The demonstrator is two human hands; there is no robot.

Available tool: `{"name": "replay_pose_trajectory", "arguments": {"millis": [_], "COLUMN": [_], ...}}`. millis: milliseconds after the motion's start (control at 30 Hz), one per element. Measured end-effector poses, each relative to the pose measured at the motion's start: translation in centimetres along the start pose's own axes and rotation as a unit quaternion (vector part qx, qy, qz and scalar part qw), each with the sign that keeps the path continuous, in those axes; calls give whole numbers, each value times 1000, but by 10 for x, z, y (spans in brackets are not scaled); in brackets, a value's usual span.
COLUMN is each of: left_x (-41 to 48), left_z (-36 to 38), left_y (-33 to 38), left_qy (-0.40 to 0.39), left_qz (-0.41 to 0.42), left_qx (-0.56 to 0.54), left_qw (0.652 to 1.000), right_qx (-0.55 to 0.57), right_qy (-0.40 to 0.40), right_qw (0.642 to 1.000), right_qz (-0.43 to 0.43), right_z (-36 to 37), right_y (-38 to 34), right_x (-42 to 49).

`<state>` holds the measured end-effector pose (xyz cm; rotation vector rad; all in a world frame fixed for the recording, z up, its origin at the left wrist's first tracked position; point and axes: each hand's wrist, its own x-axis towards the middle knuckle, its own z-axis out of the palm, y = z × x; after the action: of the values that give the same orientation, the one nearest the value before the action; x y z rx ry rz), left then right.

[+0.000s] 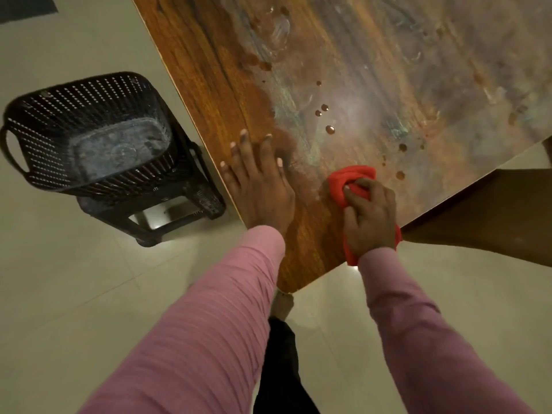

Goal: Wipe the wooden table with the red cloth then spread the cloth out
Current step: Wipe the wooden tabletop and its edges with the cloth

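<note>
Right hand [369, 216] grips bunched red cloth [352, 179] on glossy wooden table [209, 85], near corner.
Left hand [258, 180] lies flat, fingers spread, just left of cloth; brown droplets [329, 129] beyond; black perforated basket [86, 130] at left.

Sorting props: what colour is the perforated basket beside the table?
Black; the basket shows best in the head view.

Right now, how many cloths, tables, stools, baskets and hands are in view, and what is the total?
Cloths: 1, the red cloth
Tables: 1, the wooden table
Stools: 1, the black stool
Baskets: 1, the black basket on the stool
Hands: 2, left hand flat on the table, right hand gripping the cloth
Total: 6
</note>
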<state>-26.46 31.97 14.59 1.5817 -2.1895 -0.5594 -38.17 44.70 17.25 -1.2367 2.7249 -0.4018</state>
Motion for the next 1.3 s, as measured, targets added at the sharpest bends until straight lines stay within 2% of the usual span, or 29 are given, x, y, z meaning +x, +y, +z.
{"name": "replay_pose_trajectory", "arguments": {"millis": [67, 267, 333, 433, 567, 633, 700, 800, 867, 1000, 1100, 1167, 1300], "left_x": [-4, -3, -3, -3, -3, -4, -3, -3, -4, -4, -4, -5, -3], "left_z": [7, 17, 16, 15, 14, 12, 10, 5, 2, 0, 0, -1, 0], "left_y": [3, 6, 6, 5, 5, 7, 9, 7, 6, 6, 5, 3, 2], "left_qy": [2, 6, 3, 3, 15, 20, 25, 36, 35, 44, 50, 45, 42], "left_qz": [-11, -46, -53, -47, -39, -35, -32, -46, -60, -73, -79, -76, -63], "left_qx": [30, 105, 114, 124, 120, 108, 78, -15, -72, -121, -145, -147, -127], "left_qw": [999, 993, 992, 991, 992, 993, 996, 998, 995, 989, 985, 985, 989], "right_qx": [0, -23, -34, -5, 37, 49, 46, 53, 45, 67, 81, 82, 65], "right_qy": [-3, -45, -31, 24, 38, 17, -9, -41, -34, 6, 5, -11, -50], "right_qw": [1000, 978, 981, 996, 998, 996, 987, 970, 971, 994, 996, 993, 973], "right_qz": [-8, -204, -188, -91, -41, -77, -152, -234, -230, -89, -47, -79, -216], "right_z": [4, 13, 7, -5, -7, -2, 5, 7, 1, -8, -5, -1, 7], "right_y": [-8, -1, 22, 54, 55, 39, 22, 20, 33, 37, 25, 13, -15], "right_x": [-12, -38, -16, 26, 40, 22, 0, -8, 6, 46, 52, 42, 11]}}
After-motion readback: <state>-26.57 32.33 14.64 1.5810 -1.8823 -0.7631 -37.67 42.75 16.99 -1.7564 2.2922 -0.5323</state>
